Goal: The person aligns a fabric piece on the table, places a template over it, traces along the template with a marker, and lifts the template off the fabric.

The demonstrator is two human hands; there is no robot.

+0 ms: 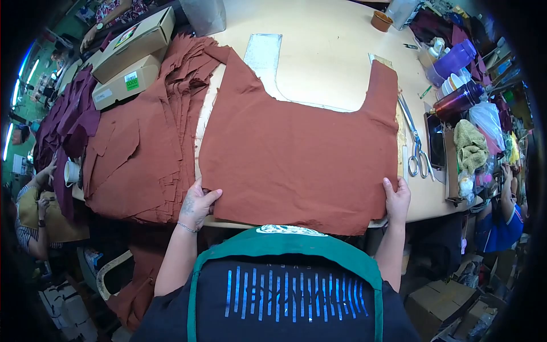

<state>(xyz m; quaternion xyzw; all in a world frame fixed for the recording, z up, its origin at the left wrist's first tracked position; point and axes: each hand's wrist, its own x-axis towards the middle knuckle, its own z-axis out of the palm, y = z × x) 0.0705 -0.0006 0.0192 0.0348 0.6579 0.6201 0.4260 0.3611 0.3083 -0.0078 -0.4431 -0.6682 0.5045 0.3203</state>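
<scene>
A rust-coloured cut fabric piece [302, 154] lies spread over the near part of the table, with a wide scooped edge at its far side. My left hand [198, 205] pinches its lower left edge, thumb on top. At its lower right edge, my right hand [396, 199] grips the cloth, thumb on top. Under the fabric, a pale pattern sheet [264, 51] shows past the far edge. To the left is a thick stack of rust-coloured fabric pieces [137, 154]. Large scissors [416, 142] lie right of the fabric.
Two cardboard boxes [134, 48] rest on the left stack beside purple cloth [62, 125]. At the right are a dark phone [435, 139], a purple bottle [458, 98] and a green towel [470, 145]. A brown bowl [382, 21] stands far back. Other people sit at both sides.
</scene>
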